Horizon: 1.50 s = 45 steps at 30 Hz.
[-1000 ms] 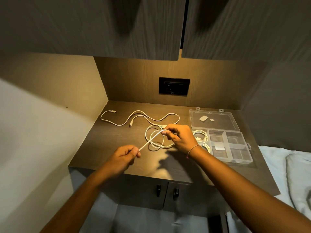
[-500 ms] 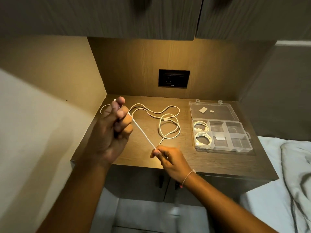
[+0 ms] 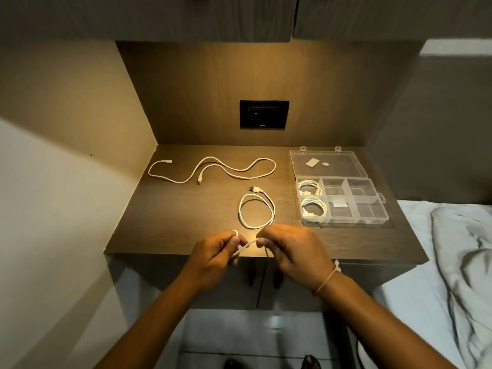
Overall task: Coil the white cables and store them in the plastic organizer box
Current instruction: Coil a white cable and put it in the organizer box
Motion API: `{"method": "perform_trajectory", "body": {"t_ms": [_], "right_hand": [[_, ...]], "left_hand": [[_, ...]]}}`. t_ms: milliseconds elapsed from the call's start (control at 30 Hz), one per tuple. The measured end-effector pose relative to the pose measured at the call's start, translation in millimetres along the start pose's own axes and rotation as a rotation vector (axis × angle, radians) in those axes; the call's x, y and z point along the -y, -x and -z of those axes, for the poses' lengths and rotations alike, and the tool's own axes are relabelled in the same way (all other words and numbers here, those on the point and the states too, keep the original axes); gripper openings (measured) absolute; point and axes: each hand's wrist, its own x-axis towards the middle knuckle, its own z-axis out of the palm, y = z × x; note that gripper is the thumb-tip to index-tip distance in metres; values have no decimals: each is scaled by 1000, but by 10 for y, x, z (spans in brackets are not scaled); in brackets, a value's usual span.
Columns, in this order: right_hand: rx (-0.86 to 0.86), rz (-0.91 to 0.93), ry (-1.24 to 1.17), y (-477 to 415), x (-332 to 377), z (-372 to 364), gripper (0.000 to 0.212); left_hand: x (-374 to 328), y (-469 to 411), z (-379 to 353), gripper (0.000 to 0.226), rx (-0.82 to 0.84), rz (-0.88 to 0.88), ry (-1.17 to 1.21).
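Note:
Both hands hold one white cable over the tabletop's front edge. My left hand has the cable's end wrapped around its fingers, and my right hand pinches the cable a short way along. The rest of that cable lies in a loop on the wood, its USB plug pointing left. A second white cable lies loose and wavy at the back left. The clear plastic organizer box sits open at the right, with two coiled white cables in its left compartments.
The box's lid lies flat behind it with two small pieces on it. A black wall socket is on the back panel. Cupboards hang overhead. A bed with grey bedding lies to the right. Two cabinet door knobs sit below the tabletop.
My left hand came down from the back left to the front edge. Both hands now meet close together, with a short stretch of cable between them. The loose cable has shortened to a single loop.

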Motion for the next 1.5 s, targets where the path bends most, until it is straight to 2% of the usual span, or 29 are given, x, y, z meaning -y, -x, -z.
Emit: {"method": "perform_trajectory", "body": {"t_ms": [200, 233, 300, 367, 400, 467, 567, 633, 667, 733, 800, 833, 900, 967, 1033, 1133, 1233, 1267, 1300, 1367, 1400, 1433, 1500], "right_hand": [[-72, -67, -35, -223, -143, -111, 44], [-99, -99, -84, -231, -149, -157, 46], [-135, -159, -217, -192, -92, -320, 42], [-52, -238, -335, -81, 20, -541, 30], [11, -264, -379, -13, 80, -647, 25], [92, -262, -427, 63, 191, -733, 21], [211, -166, -325, -38, 272, -537, 20], [266, -63, -212, -128, 289, -331, 19], [264, -31, -168, -175, 272, -212, 20], [192, 3, -80, -275, 163, 16, 32], [90, 37, 17, -379, 11, 179, 51], [58, 36, 30, -421, -48, 215, 56], [17, -1, -37, -424, -92, 164, 52], [0, -80, -197, -308, -26, -43, 37], [8, -167, -357, -135, 118, -295, 23], [71, -308, -445, 141, 325, -555, 24], [226, -319, -441, 373, 460, -582, 26], [265, -298, -427, 409, 483, -526, 25], [274, -283, -399, 414, 476, -431, 26], [217, -259, -299, 326, 369, -171, 30], [174, -226, -215, 257, 280, -37, 32], [144, -178, -114, 179, 182, 90, 34], [119, -110, 11, 51, 25, 260, 38]], "left_hand": [[-219, 142, 97, 33, 301, 352, 595], [-282, 130, 138, 31, 348, 353, 765], [-401, 48, 228, 29, 367, 240, 1175], [-488, -111, 289, 33, 237, 103, 1475], [-503, -207, 309, 33, 128, 76, 1522], [-490, -375, 278, 29, -131, 69, 1326], [-325, -433, 188, 30, -465, 36, 506], [-165, -371, 227, 28, -516, -37, 27], [-114, -316, 260, 27, -458, -39, -73], [-58, -163, 272, 27, -236, 20, -109], [-106, 17, 204, 33, 12, 144, 25], [-171, 102, 177, 36, 106, 230, 192], [-329, 200, 191, 36, 205, 355, 639], [-459, 174, 250, 34, 248, 336, 1040], [-557, 84, 246, 30, 230, 245, 1328], [-567, -93, 140, 28, -44, 193, 1492], [-419, -203, 92, 28, -321, 176, 1317], [-349, -226, 89, 28, -380, 160, 1126], [-292, -230, 80, 29, -399, 135, 835], [-236, -147, 12, 30, -285, 80, 228], [-242, -69, -51, 29, -164, 62, 72], [-260, 17, -122, 29, -48, 65, 20], [-311, 185, -213, 35, 102, 174, 156]]}}
